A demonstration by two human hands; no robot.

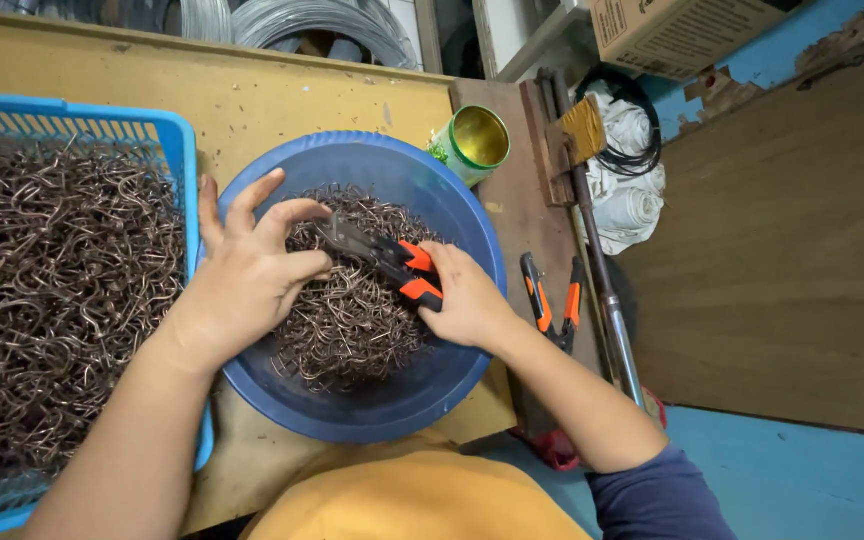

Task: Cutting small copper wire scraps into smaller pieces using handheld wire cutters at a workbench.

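Observation:
A round blue bowl (462, 215) sits on the wooden bench and holds a heap of bent brown wire hooks (352, 320). My right hand (467, 300) grips the orange and black handles of a pair of pliers (382, 258), with the jaws pointing left over the heap. My left hand (252, 275) rests over the bowl's left side, fingertips pinched at the plier jaws, apparently on a small wire piece that I cannot make out clearly.
A blue plastic basket (180, 150) full of the same brown wire hooks stands at the left. A second pair of orange-handled pliers (552, 300) lies right of the bowl. A green tin can (472, 145), a brush (582, 128), wire coils and a cardboard box sit behind.

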